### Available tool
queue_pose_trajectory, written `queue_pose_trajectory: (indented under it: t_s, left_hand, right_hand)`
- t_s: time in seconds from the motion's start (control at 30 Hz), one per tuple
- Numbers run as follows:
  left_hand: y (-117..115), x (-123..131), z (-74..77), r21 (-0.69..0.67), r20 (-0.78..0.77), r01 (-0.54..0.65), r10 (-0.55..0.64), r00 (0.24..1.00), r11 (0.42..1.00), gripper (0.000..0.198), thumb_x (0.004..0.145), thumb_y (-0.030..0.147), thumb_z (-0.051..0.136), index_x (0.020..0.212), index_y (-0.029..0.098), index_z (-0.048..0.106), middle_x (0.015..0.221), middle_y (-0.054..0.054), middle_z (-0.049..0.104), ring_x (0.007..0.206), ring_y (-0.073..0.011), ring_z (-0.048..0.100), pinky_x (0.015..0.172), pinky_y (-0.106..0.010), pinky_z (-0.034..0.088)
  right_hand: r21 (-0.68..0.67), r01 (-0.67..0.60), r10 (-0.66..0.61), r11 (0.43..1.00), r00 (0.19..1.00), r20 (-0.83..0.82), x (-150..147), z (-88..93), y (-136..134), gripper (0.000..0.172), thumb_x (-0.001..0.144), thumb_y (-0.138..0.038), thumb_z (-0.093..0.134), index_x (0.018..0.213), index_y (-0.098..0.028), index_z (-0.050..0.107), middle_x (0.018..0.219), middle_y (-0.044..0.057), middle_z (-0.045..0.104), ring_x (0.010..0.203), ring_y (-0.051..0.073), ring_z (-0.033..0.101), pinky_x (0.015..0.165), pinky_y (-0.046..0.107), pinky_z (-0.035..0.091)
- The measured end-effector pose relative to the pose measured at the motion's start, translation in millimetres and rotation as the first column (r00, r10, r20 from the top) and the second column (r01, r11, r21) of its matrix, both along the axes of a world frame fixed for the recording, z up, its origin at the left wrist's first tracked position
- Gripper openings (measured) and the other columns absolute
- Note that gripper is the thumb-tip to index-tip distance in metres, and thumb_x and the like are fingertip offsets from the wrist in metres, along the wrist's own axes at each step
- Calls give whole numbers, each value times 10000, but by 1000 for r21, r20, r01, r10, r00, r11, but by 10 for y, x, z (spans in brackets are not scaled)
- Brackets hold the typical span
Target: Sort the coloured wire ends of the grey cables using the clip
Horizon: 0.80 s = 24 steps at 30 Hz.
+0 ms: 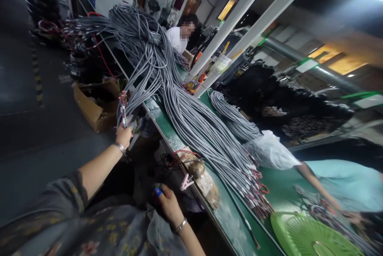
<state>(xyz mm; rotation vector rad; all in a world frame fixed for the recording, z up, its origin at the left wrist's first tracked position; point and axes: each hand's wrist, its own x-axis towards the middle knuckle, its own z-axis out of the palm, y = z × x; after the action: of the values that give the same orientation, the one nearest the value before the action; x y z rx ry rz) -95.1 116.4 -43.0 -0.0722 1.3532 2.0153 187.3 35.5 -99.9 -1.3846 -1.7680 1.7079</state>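
Observation:
My left hand [124,134] is closed around the ends of several grey cables [143,90], held out over the table's near edge. Red and white wire tips [122,106] stick up above the fist. These cables run back to a large pile of grey cables [185,114] stretched along the green table, with stripped, coloured ends [257,188] at the near right. Low in front of my body, my right hand [172,206] is curled closed, with blue wrapping on the thumb. What its fingers hold, if anything, is hidden.
An open cardboard box [95,104] stands on the floor at left. On the table edge sit a pink clip [187,182] and brown paper [206,184]. A green basket [311,234] is at right, near a co-worker in turquoise [344,184]. Another person [179,36] is behind the pile.

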Motion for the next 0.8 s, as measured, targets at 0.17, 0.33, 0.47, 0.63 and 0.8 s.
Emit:
queue_pose_trajectory:
  t_s: [0.17, 0.33, 0.47, 0.63, 0.8]
  left_hand:
    - [143, -69, 68, 24, 82, -6, 4, 997, 1000, 303, 660, 47, 547, 907, 182, 659, 569, 84, 584, 328, -30, 304, 353, -150, 261]
    - [-432, 123, -25, 78, 212, 235, -246, 946, 969, 155, 639, 52, 514, 674, 131, 642, 512, -3, 595, 295, -23, 246, 336, -159, 248]
    - [-729, 112, -139, 47, 208, 274, -278, 938, 961, 148, 606, 52, 503, 634, 133, 624, 540, -38, 654, 273, -20, 230, 324, -164, 221]
    - [-316, -205, -232, -26, 79, 157, -154, 985, 987, 222, 548, 30, 534, 687, 181, 618, 389, 99, 466, 282, -46, 319, 337, -146, 242]
    - [102, -306, -329, -48, 26, 74, -73, 997, 996, 191, 566, 53, 602, 686, 199, 571, 422, 122, 450, 298, -52, 362, 338, -158, 287]
  right_hand:
    - [65, -84, 82, 994, 996, 28, 42, -39, -6, 587, 783, -769, 576, 808, -191, 676, 738, 32, 611, 685, 177, 539, 686, 319, 486]
    - [42, -141, 140, 989, 990, 26, -40, -81, 34, 433, 833, -613, 611, 823, -189, 698, 745, 28, 626, 705, 181, 576, 711, 317, 508]
    - [19, -152, 151, 988, 988, 40, -338, -172, 66, 283, 844, -467, 652, 820, -188, 694, 709, 1, 613, 675, 154, 565, 676, 285, 505]
    - [-90, -306, 306, 948, 952, -13, -600, -278, 29, 204, 819, -388, 685, 809, -184, 689, 710, -19, 585, 632, 114, 513, 652, 253, 478]
    - [-20, -282, 283, 959, 956, 74, -416, -331, 51, 278, 808, -452, 711, 763, -179, 688, 667, -12, 594, 648, 133, 538, 649, 253, 488]
